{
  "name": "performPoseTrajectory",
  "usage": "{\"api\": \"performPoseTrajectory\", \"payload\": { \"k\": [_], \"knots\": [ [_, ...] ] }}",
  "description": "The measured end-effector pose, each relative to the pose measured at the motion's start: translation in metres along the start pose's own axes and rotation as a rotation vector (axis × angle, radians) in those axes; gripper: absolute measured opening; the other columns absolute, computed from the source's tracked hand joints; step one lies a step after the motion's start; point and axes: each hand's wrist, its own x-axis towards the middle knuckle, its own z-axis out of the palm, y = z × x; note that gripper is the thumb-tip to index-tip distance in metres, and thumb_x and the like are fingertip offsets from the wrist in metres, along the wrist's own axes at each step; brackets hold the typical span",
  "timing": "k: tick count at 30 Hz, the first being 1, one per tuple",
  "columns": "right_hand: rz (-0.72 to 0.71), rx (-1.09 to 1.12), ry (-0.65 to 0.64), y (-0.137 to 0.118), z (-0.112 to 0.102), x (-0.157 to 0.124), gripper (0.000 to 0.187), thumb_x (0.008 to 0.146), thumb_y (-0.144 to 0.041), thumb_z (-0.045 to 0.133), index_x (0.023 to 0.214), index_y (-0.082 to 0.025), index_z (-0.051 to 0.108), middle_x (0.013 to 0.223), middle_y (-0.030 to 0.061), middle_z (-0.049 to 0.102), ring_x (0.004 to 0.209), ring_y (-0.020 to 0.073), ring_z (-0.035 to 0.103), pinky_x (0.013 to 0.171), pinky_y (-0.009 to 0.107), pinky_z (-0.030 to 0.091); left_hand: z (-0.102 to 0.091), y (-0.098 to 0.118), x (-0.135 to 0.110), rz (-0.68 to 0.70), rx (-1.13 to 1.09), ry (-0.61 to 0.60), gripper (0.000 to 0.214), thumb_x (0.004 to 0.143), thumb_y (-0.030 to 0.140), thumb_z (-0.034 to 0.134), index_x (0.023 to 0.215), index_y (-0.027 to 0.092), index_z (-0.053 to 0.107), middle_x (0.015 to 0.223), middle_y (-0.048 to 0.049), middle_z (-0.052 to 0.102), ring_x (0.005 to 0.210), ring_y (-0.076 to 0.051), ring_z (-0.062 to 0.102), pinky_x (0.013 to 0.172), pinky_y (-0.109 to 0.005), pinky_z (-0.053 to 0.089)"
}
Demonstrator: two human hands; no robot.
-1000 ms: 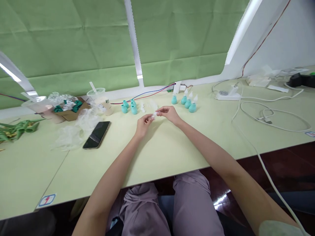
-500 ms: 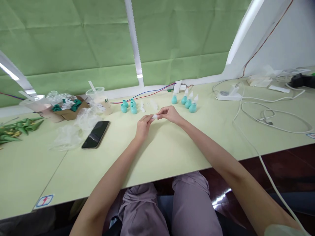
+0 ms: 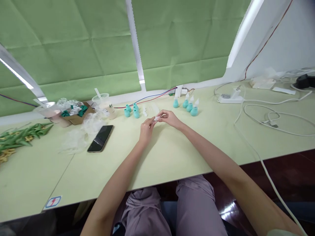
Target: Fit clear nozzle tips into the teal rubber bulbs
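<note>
My left hand (image 3: pixel 146 127) and my right hand (image 3: pixel 168 118) meet over the pale green table (image 3: pixel 172 147), and both pinch one small clear plastic nozzle (image 3: pixel 157 117) between their fingertips. Just behind them lie more clear nozzles (image 3: pixel 149 109). To the left of those stand several bare teal bulbs (image 3: pixel 131 110). To the right stand several teal bulbs with white tips fitted (image 3: pixel 189 105).
A black phone (image 3: pixel 100 138) lies left of my hands beside crumpled clear plastic bags (image 3: pixel 78 134). A cardboard box (image 3: pixel 76 114), plastic cups (image 3: pixel 104 101) and green stems (image 3: pixel 19 136) sit farther left. A power strip (image 3: pixel 230 98) and white cables (image 3: pixel 270 118) cover the right side.
Both hands have stayed together on the nozzle, turning it slightly. The view has shifted a little, so everything sits slightly lower and to the right.
</note>
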Motion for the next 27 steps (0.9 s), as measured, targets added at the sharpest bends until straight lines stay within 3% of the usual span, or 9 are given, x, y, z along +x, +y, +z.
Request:
{"api": "performPoseTrajectory", "payload": {
  "k": [3,6,9,12,14,19,27],
  "knots": [
    [0.046,0.095,0.016,0.006,0.007,0.000,0.035,0.059,-0.033,0.077,0.087,-0.018,0.063,0.087,0.0021,0.065,0.074,0.0137,0.063,0.071,0.027,0.050,-0.002,-0.004,0.004,-0.026,0.000,0.038,0.034,0.082,0.026,0.053,0.115,0.019,0.058,0.090,-0.0060,0.063,0.070,-0.015,0.054,0.075,-0.028,0.042],
    [0.139,0.149,-0.041,0.012,0.009,-0.002,0.035,0.057,-0.035,0.077,0.083,-0.016,0.065,0.080,0.0032,0.066,0.072,0.0153,0.063,0.071,0.029,0.049,-0.008,-0.006,0.006,0.016,0.015,-0.050,0.038,0.079,0.024,0.056,0.118,0.019,0.056,0.092,-0.0064,0.062,0.075,-0.015,0.055,0.078,-0.029,0.042],
    [0.155,0.204,0.022,0.015,0.006,-0.002,0.034,0.056,-0.038,0.077,0.078,-0.015,0.065,0.077,0.0033,0.066,0.072,0.0158,0.063,0.070,0.028,0.048,-0.018,-0.013,0.014,0.020,0.039,-0.069,0.040,0.082,0.030,0.052,0.121,0.021,0.052,0.101,-0.0080,0.059,0.078,-0.015,0.055,0.080,-0.030,0.042],
    [0.169,0.284,0.150,0.018,0.003,0.000,0.031,0.059,-0.038,0.074,0.079,-0.017,0.064,0.076,0.0014,0.064,0.068,0.0124,0.061,0.064,0.023,0.044,-0.030,-0.034,0.033,-0.055,0.181,0.149,0.036,0.084,0.028,0.048,0.119,0.018,0.050,0.111,-0.0117,0.053,0.088,-0.018,0.055,0.082,-0.032,0.041],
    [0.179,0.316,0.179,0.023,0.002,0.003,0.030,0.061,-0.038,0.071,0.082,-0.018,0.064,0.072,-0.0001,0.062,0.063,0.0098,0.057,0.058,0.021,0.040,-0.035,-0.051,0.049,-0.157,0.317,0.284,0.038,0.079,0.023,0.055,0.117,0.016,0.048,0.110,-0.0137,0.050,0.098,-0.023,0.052,0.088,-0.037,0.039],
    [0.177,0.305,0.117,0.032,0.006,0.008,0.026,0.062,-0.036,0.068,0.082,-0.019,0.068,0.074,0.0013,0.063,0.059,0.0093,0.052,0.052,0.021,0.034,-0.032,-0.076,0.077,-0.383,0.415,0.385,0.042,0.069,0.027,0.068,0.104,0.014,0.050,0.110,-0.0171,0.049,0.111,-0.031,0.044,0.091,-0.043,0.034],
    [0.199,0.260,0.054,0.031,0.009,0.006,0.022,0.064,-0.035,0.068,0.081,-0.020,0.070,0.080,0.0011,0.065,0.063,0.0089,0.054,0.056,0.021,0.035,-0.028,-0.090,0.077,-0.559,0.285,0.553,0.046,0.075,0.024,0.061,0.114,0.013,0.040,0.103,-0.0139,0.054,0.103,-0.026,0.051,0.083,-0.038,0.038]
  ]
}}
